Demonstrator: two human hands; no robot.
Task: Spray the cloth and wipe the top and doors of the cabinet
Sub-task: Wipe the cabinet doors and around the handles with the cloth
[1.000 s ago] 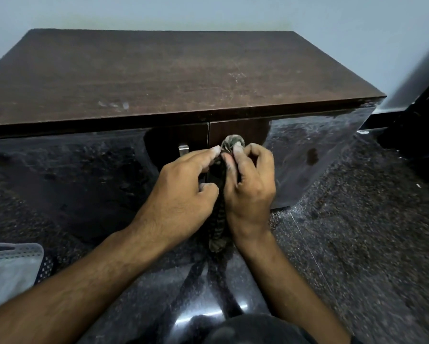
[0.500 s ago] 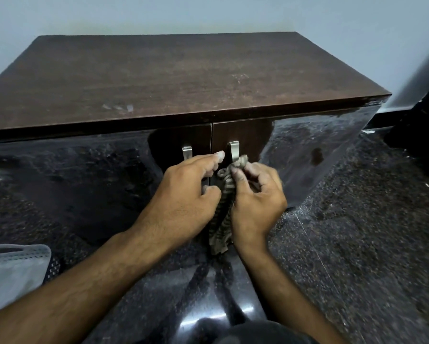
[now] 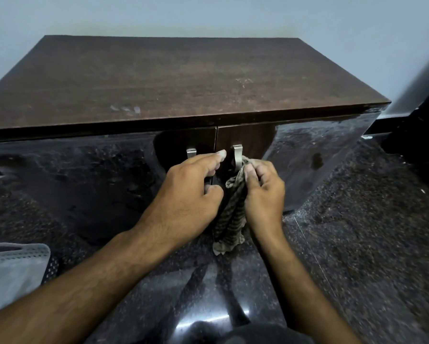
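Note:
A low dark wooden cabinet (image 3: 183, 78) stands against the pale wall, with a dusty brown top and two glossy doors. Each door carries a metal handle: the left handle (image 3: 191, 153) and the right handle (image 3: 237, 155). My right hand (image 3: 264, 192) grips a striped grey-brown cloth (image 3: 230, 219) bunched around the lower part of the right handle, and the cloth's tail hangs down the door. My left hand (image 3: 191, 194) rests against the seam between the doors, fingers curled, thumb near the cloth; whether it holds the cloth is hidden. No spray bottle is in view.
A grey perforated bag (image 3: 12, 271) lies on the speckled dark floor at the lower left. A black object (image 3: 422, 130) stands at the right by the wall. White smudges (image 3: 126, 109) mark the cabinet top near its front edge.
My right hand has slid the cloth down from the top of the right handle, so the handle's upper part now shows. The left hand stayed at the door seam.

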